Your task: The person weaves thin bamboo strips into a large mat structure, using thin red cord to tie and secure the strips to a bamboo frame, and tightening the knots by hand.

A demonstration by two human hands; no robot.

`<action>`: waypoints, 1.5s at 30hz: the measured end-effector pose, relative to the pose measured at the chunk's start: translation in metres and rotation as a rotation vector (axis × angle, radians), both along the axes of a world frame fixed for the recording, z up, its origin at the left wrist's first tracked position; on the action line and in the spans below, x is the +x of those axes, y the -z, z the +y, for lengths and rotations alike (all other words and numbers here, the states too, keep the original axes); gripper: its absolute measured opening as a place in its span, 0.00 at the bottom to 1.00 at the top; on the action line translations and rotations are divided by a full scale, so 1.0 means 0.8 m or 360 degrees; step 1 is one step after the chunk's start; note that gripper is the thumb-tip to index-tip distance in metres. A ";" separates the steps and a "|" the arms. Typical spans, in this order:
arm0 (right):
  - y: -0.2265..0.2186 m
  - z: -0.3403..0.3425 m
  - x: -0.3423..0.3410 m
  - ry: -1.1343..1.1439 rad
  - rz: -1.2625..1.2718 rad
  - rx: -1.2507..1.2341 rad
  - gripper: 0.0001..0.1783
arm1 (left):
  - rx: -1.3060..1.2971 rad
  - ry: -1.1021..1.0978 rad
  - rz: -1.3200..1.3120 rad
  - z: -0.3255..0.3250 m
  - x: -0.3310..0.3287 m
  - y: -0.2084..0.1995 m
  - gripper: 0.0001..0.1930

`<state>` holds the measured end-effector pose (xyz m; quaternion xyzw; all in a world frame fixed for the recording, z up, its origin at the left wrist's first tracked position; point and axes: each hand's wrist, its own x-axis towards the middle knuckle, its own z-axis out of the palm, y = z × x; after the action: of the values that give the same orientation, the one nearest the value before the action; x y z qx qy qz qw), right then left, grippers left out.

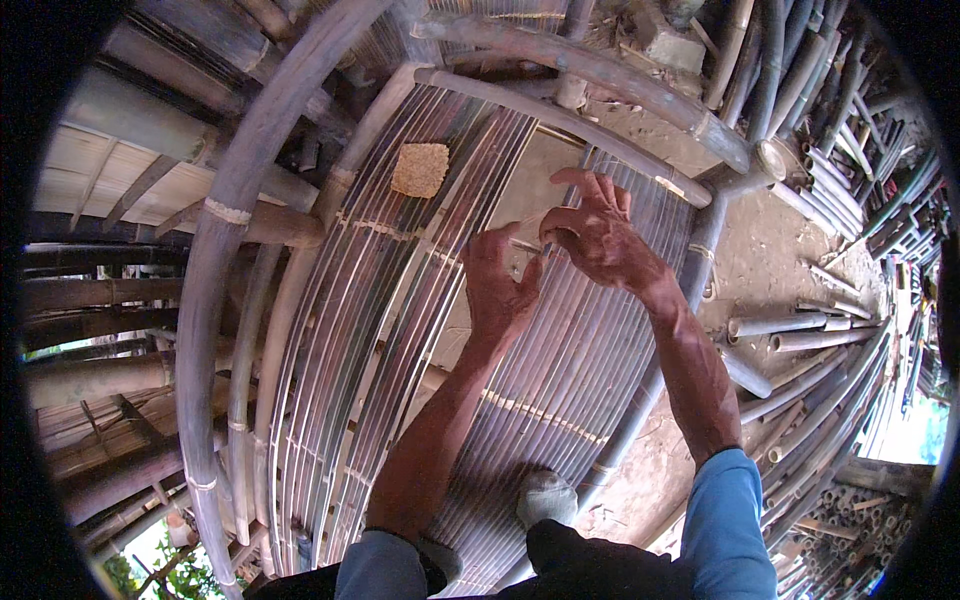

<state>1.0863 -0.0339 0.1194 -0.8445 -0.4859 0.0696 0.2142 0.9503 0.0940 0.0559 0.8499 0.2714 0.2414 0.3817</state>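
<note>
Over a long slatted bamboo bench (590, 340), my two hands are close together near the middle of the view. My left hand (500, 285) has its fingers bent and its thumb raised toward the right hand. Just beyond it, my right hand (600, 235) is curled, thumb and forefinger drawn together and the other fingers bent outward. Whatever thin thing lies between the fingertips is too small to make out. Beneath the hands, a gap in the slats shows the ground. A tan, rough-textured square piece (420, 170) lies on the slats at the far left.
Thick bamboo poles (215, 250) frame the left side, and a crossbar (570, 115) closes the far end. Cut bamboo lengths (820, 335) lie on the dirt ground at right, with stacked poles beyond. My foot (546, 497) rests on the slats near me.
</note>
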 end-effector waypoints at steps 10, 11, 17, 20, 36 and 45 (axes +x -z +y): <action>-0.083 -0.053 -0.091 -0.0243 0.1620 0.0921 0.31 | -0.1864 0.0844 -0.0515 0.009 -0.018 -0.210 0.09; -0.078 -0.069 -0.099 -0.0235 0.1482 0.0616 0.28 | -0.2033 0.0897 -0.0667 0.012 -0.023 -0.231 0.09; -0.019 -0.206 -0.064 0.1302 0.0523 0.0865 0.12 | -0.2326 0.1277 -0.1380 0.081 -0.071 -0.327 0.09; -0.041 -0.340 -0.041 0.1565 -0.0051 0.0917 0.15 | -0.2455 0.1131 -0.1502 0.108 -0.082 -0.331 0.09; -0.252 -1.166 -0.417 0.2464 -0.1274 0.1201 0.24 | -0.2204 0.0828 -0.1720 0.165 -0.096 -0.261 0.07; -0.036 -0.904 -0.452 0.1862 0.0715 -0.1750 0.23 | -0.2027 0.0808 -0.1643 0.165 -0.119 -0.283 0.09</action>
<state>0.7249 -0.7570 0.1482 -0.9108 0.1888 0.3414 -0.1354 0.8553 0.2261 0.2825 0.2924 -0.0508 0.3068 0.9043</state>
